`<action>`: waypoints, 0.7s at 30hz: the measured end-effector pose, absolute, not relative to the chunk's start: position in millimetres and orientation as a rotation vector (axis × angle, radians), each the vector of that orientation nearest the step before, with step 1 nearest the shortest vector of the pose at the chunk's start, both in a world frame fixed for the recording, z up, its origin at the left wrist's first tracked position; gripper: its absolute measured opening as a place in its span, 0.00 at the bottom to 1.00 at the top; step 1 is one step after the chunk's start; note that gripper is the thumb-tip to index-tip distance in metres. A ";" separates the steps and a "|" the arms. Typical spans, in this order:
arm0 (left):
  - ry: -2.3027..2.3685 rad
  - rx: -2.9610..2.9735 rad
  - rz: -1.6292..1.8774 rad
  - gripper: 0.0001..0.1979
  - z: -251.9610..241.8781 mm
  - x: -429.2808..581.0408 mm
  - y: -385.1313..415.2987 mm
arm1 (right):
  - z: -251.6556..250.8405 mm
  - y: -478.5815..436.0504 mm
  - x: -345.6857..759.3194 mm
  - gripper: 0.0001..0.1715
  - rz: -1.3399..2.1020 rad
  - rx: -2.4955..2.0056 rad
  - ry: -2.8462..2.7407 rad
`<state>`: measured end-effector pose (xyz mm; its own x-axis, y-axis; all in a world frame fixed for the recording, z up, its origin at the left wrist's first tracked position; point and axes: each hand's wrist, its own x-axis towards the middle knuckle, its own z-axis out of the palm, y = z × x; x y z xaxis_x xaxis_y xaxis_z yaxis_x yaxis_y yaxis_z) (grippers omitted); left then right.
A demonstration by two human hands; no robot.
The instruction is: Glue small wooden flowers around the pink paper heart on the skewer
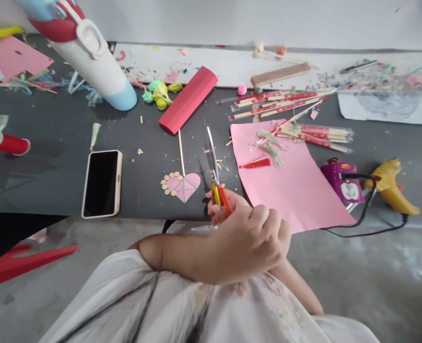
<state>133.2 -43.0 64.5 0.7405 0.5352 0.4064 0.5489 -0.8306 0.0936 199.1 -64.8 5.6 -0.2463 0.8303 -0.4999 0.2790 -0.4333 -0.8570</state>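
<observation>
My right hand (225,207) grips a pair of scissors (226,200) with yellow and orange handles, blades pointing away from me and slightly apart. Crossing over my right wrist is my left hand (256,238), its fingers curled in; whatever lies inside them is hidden. Left of the scissors lies a pink paper heart (187,186) with dark lines across it and small wooden flowers (167,183) along its left edge. A thin wooden stick (181,152) runs up from the heart to a folded red card (189,99). Small stick pieces (219,164) are scattered near the blades.
Pink paper (289,190) lies at right, with tassels (256,164) and wrapped chopsticks (318,135) on it. Beyond are a purple box (343,181) with a cable and a yellow glue gun (393,186). At left are a phone (102,183), red thread spool (13,144) and tall bottle (104,71).
</observation>
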 end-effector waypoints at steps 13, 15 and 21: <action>-0.878 -2.942 -0.494 0.07 74.5 135.7 -36.6 | 10.7 -43.2 211.3 0.31 1.962 -1.390 -0.899; -0.849 -2.967 -0.446 0.07 76.1 133.9 -34.9 | 10.2 -43.0 213.4 0.30 1.965 -1.410 -0.821; -0.805 -3.005 -0.429 0.08 76.5 131.9 -31.8 | 12.0 -43.0 209.7 0.25 1.980 -1.380 -0.751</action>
<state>131.9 -31.8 76.5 0.8311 0.4905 0.2621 0.4909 -0.8685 0.0687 209.7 -43.0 12.0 -0.2759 0.7460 -0.6061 -0.1567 -0.6571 -0.7374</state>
